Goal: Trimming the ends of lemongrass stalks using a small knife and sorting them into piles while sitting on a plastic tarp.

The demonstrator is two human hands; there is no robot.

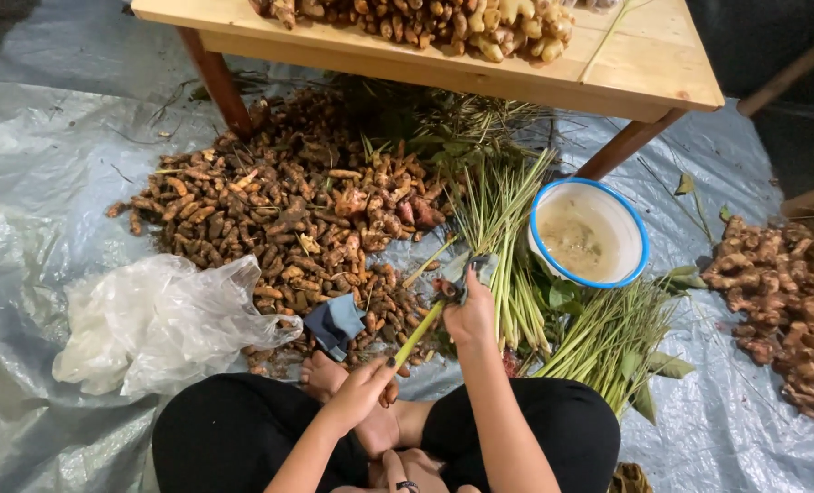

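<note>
Left hand [359,393] gripping a green lemongrass stalk [418,334] near its lower end; right hand [471,312] closed on a knife [469,267] at the stalk's root tip. Beyond: turmeric heap [279,215], lemongrass bundles [507,228], white basin [589,233]. Left: plastic bag [151,319].

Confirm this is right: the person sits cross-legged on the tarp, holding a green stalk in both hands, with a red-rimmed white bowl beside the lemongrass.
Not quite: the bowl has a blue rim, not red, as the head view shows. The rest holds: the left hand and right hand hold the green stalk, seated on the tarp, with the bowl beside the lemongrass.
</note>
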